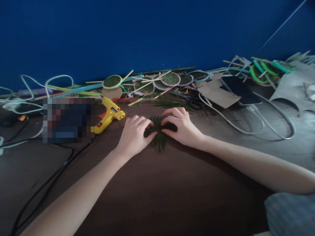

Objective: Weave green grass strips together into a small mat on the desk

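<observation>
A small mat of dark green leaf strips, seemingly interlaced, lies low over the dark table, its loose ends fanning toward and away from me. My left hand pinches its left side between thumb and fingers. Opposite it, my right hand pinches the right side the same way. The strips' side ends are partly hidden under my curled fingers. Several round woven green discs with pale rims, such as this disc, lie behind my hands. Loose green strips are scattered just beyond my fingertips.
A yellow glue gun rests left of my hands, beside a blurred-out patch. Black scissors, brown card and a phone with white cables lie at the back right. A blue wall closes off the far side.
</observation>
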Available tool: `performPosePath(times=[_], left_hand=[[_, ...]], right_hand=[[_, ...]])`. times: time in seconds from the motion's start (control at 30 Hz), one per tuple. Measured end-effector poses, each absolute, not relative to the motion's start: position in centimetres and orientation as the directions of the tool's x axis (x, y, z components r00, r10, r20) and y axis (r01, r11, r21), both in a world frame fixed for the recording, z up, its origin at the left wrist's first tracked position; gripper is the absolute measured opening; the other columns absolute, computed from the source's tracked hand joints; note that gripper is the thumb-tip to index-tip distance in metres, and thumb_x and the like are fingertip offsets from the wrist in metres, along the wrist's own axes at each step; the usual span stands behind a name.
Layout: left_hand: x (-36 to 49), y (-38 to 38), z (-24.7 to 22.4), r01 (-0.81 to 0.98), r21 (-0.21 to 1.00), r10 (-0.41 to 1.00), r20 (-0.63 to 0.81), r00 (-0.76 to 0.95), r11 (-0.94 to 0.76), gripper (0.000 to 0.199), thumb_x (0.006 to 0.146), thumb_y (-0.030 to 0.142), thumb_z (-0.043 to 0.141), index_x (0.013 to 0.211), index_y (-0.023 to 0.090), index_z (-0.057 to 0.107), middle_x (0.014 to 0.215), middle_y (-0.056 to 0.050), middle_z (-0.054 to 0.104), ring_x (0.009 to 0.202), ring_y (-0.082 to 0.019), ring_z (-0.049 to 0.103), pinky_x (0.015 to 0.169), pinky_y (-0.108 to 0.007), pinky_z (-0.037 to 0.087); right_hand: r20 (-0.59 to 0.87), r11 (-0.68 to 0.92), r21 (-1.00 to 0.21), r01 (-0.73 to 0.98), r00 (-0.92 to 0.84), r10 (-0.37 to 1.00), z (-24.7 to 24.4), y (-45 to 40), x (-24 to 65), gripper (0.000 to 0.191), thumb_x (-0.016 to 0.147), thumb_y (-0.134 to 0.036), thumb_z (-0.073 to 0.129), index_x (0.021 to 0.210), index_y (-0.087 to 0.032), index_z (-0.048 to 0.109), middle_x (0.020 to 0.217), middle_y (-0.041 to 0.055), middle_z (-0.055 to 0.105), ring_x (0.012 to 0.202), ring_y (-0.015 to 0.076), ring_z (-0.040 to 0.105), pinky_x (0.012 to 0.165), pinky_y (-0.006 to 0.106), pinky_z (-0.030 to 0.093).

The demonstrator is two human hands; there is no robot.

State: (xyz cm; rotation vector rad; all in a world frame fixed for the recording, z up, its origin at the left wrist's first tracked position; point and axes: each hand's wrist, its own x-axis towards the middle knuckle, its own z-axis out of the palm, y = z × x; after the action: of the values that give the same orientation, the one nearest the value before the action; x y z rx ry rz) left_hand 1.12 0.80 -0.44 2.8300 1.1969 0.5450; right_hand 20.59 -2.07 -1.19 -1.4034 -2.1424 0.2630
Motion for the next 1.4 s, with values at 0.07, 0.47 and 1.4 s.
performPosePath(times=[0.07,0.47,1.4], left_hand=[[1.14,0.82,-0.47,0.687,0.168,0.700,0.303,0.647,-0.707,0.015,0.079,0.031,0.058,0.084,0.017,0.055,0.079,-0.003,0.059,0.081,-0.022,0.051,0.071,-0.034,0.037],[1.13,0.95,-0.43,0.660,0.195,0.686,0.278,0.672,-0.725,0.013,0.080,0.029,0.058,0.085,0.016,0.055,0.081,-0.003,0.059,0.081,-0.021,0.051,0.070,-0.033,0.037],[1.16,0.97,-0.24,0.671,0.216,0.704,0.254,0.663,-0.710,0.012,0.080,0.029,0.058,0.086,0.018,0.057,0.082,-0.003,0.060,0.083,-0.022,0.051,0.071,-0.034,0.036]], right_hand=[[0.343,0.432,-0.452,0.780,-0.295,0.892,-1.19,-2.06,20.61,0.008,0.077,-0.027,0.059,0.082,-0.020,0.060,0.110,0.0069,0.055,0.104,0.0251,0.043,0.084,0.041,0.036],[0.341,0.429,-0.474,0.769,-0.289,0.894,-1.25,-2.04,20.51,0.007,0.077,-0.027,0.059,0.082,-0.021,0.060,0.111,0.0073,0.055,0.105,0.0260,0.044,0.083,0.042,0.037],[0.307,0.466,-0.453,0.760,-0.358,0.882,-1.16,-2.15,20.52,0.016,0.082,-0.024,0.052,0.090,-0.025,0.065,0.117,0.0056,0.053,0.110,0.0247,0.041,0.089,0.043,0.034]])
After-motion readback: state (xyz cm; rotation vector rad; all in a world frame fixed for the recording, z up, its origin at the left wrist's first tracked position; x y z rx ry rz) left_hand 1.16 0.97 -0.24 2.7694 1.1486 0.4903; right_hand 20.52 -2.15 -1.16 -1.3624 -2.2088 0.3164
